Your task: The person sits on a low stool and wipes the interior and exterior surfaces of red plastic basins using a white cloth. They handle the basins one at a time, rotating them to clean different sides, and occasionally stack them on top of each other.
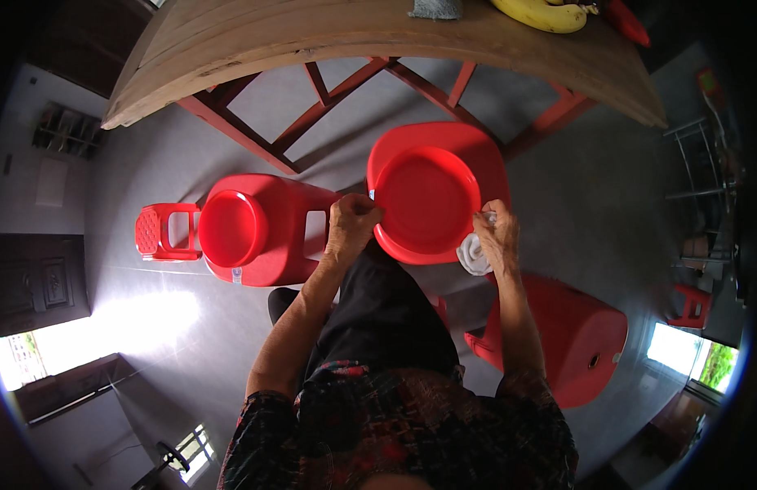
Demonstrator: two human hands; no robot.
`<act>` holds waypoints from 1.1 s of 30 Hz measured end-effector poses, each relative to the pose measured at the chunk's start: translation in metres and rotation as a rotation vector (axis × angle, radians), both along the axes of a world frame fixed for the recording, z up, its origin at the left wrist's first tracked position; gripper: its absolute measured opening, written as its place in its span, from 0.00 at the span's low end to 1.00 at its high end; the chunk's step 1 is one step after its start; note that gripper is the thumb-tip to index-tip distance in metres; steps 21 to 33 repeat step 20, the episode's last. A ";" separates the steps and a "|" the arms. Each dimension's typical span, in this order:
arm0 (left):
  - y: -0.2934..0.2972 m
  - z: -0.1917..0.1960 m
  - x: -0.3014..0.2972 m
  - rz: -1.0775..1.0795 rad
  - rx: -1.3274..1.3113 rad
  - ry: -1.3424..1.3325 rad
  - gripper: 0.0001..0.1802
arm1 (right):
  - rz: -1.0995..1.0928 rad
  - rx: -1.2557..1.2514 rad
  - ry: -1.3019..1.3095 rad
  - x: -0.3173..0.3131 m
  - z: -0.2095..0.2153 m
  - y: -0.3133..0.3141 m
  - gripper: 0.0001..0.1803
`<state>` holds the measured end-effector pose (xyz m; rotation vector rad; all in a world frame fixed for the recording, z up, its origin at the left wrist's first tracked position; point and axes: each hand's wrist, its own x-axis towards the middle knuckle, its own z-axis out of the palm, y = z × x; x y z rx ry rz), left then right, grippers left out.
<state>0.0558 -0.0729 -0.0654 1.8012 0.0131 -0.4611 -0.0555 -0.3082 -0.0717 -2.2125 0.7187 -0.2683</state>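
Note:
In front of me a round red plastic basin (428, 200) rests on a red plastic stool (476, 143). My left hand (354, 222) is closed in a pinch at the basin's left rim. At the opposite rim my right hand (498, 237) is closed on a crumpled white cloth (474, 256), which hangs below the fingers. Its fingertips lie close to the rim; whether they touch it I cannot tell. The basin shows nothing inside but its red bottom.
To the left, a smaller red basin (230, 228) stands on another red stool (282, 245), beside a low red stool (154, 232). A red stool (576, 343) lies on its side at right. Ahead stands a wooden table (256, 41) with bananas (546, 15) and red legs (239, 135).

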 end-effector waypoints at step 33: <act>-0.008 0.013 0.008 0.029 0.130 -0.275 0.12 | 0.066 0.225 0.048 -0.003 0.033 -0.004 0.08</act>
